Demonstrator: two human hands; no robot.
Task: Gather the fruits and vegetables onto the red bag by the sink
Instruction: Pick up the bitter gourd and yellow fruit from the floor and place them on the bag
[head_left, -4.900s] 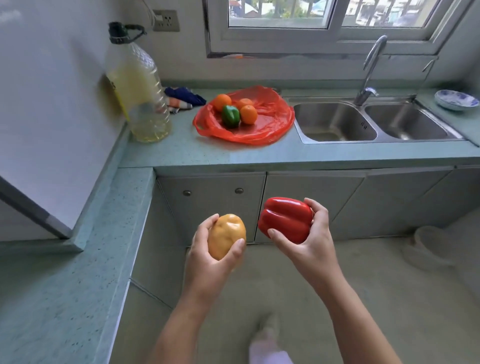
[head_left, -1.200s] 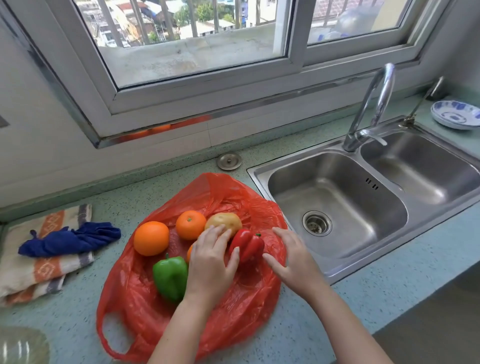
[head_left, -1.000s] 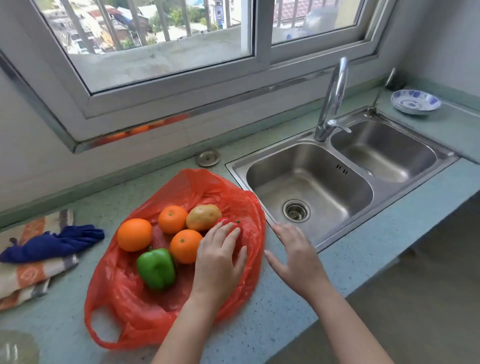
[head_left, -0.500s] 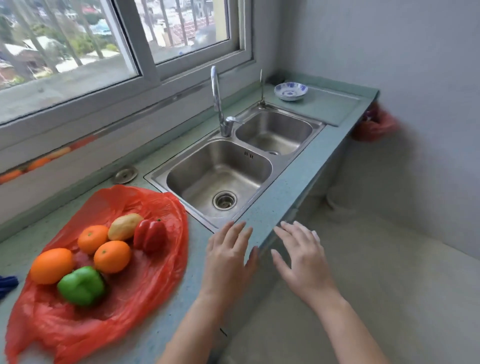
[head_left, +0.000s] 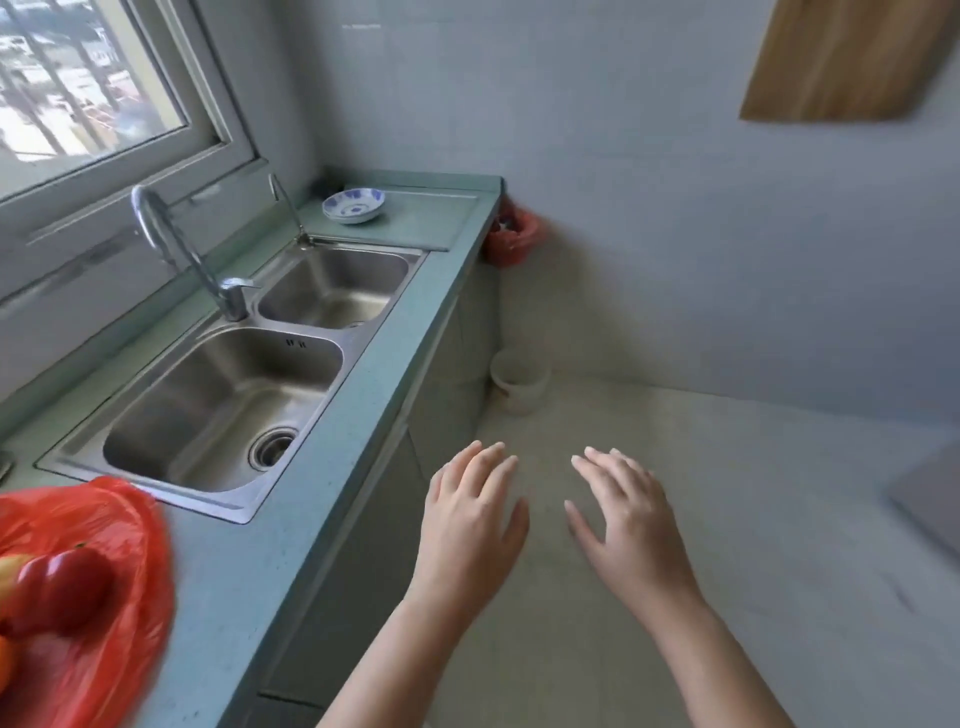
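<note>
The red bag (head_left: 119, 582) lies on the counter at the lower left edge of the view, beside the sink (head_left: 218, 410). On it rests a red bell pepper (head_left: 57, 587), with a sliver of the yellow potato (head_left: 8, 569) and of an orange (head_left: 4, 670) at the frame edge. The other produce is cut off by the frame. My left hand (head_left: 470, 525) and my right hand (head_left: 628, 525) hover over the floor to the right of the counter, palms down, fingers spread, both holding nothing.
The double steel sink has a curved faucet (head_left: 171, 244) behind it. A blue-patterned bowl (head_left: 353, 205) sits at the counter's far end. A red bag (head_left: 511, 236) hangs at that end, above a pale bin (head_left: 519, 382) on the floor. Green counter (head_left: 291, 525) runs along the left.
The potato and red pepper went from my hands onto the red bag. Both hands have since come off the bag and swung right, off the counter, as my view turned right.
</note>
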